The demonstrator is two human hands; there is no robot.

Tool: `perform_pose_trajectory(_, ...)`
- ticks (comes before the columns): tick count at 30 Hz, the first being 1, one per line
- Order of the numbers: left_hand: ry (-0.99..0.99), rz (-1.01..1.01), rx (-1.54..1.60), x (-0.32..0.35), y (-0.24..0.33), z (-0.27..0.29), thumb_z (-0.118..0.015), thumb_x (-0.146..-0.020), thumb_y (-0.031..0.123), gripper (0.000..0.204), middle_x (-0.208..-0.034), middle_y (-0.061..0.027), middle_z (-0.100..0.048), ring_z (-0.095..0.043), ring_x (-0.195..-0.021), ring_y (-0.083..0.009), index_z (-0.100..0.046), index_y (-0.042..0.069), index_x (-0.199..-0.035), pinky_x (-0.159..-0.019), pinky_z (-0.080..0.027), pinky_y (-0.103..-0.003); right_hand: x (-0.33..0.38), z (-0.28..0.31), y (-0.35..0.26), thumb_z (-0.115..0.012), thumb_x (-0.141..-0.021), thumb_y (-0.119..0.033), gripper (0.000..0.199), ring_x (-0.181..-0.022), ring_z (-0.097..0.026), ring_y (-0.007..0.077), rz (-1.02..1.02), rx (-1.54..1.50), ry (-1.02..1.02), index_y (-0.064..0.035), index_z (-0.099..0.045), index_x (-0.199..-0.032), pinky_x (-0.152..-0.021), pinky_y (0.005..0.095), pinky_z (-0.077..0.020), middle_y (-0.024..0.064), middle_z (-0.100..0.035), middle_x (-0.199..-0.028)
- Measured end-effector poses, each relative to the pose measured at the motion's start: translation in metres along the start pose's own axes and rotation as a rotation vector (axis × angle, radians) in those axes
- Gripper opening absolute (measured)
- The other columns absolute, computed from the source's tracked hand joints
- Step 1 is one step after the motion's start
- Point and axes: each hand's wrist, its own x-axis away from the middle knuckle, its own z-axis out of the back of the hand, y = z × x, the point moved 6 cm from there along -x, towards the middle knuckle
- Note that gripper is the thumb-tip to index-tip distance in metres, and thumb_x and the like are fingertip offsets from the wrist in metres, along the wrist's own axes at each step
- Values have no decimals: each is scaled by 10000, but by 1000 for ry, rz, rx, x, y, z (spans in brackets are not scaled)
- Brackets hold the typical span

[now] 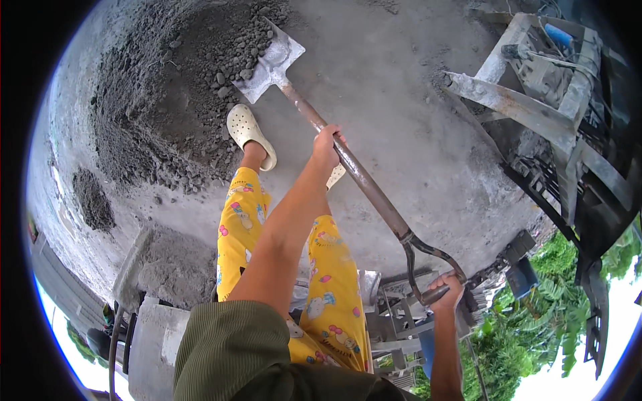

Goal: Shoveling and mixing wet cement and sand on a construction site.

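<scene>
So the shovel [348, 160] is the thing to look at here. Its blade sits right at the edge of the grey gravel pile [174, 87], tip buried in the loose stones, and the long rusty shaft runs from there back toward the person. Left hand [328, 144] is wrapped shut around the shaft roughly midway along, and the right hand [447, 294] is closed on the D-shaped handle at the far end from the blade. A foot in a pale clog [249, 134] is planted just beside the blade, right at the foot of the pile.

How it'll handle, in my opinion: steel blade plus a metal shaft looks stiff and pretty heavy, and a scoop of that damp-looking gravel would make it front-heavy fast. Shaft looks rough with rust, so not slippery. That split grip makes sense, one hand near the load and one at the handle for leverage.

A grey metal machine frame [535, 80] stands well apart from the shovel, on the side opposite the pile.
</scene>
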Motion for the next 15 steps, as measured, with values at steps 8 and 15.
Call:
perform_pose_trajectory(8,-174,-132,218,132,120,30,-529,-689,90,117,-557,-4,-422,-431,-485,-119,-429,85,-629,-472,-399,-269,38,-23,13,-564,-596,-78,177,-522,-478,166,434,202,-429,-65,-473,-747,-478,291,-400,52,-494,-630)
perform_pose_trajectory(15,-1093,-200,573,242,276,41,-500,-762,97,106,-559,27,-383,-412,-478,-73,-417,32,-768,-488,-365,-234,189,-156,-43,-658,-531,11,244,-575,-521,212,1364,306,-1073,-51,-485,-691,-555,297,-433,62,-524,-662)
